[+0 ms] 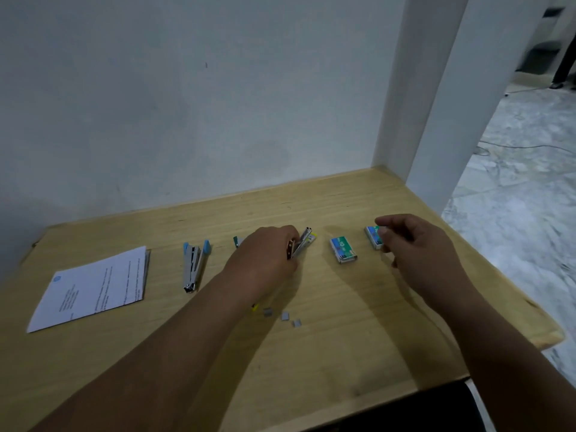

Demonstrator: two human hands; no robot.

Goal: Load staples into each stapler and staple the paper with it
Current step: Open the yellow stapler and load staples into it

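Observation:
My left hand point(268, 254) grips a yellow stapler point(302, 241) that is swung open at the middle of the wooden table point(343, 322). To its left lies a blue stapler point(194, 265), also open, and a green stapler tip point(236, 241) shows just behind my left hand. A stack of printed paper point(93, 288) lies at the far left. One staple box point(343, 250) sits right of the yellow stapler. My right hand point(414, 244) hovers over a second staple box point(374, 236), with thumb and fingers curled at it; whether they touch the box is unclear.
Three small loose staple strips point(283, 315) lie near the front middle, beside a small yellow bit point(255, 307). A white wall runs along the table's back and a white pillar point(430, 104) stands at its back right corner. Marble floor lies beyond the right edge.

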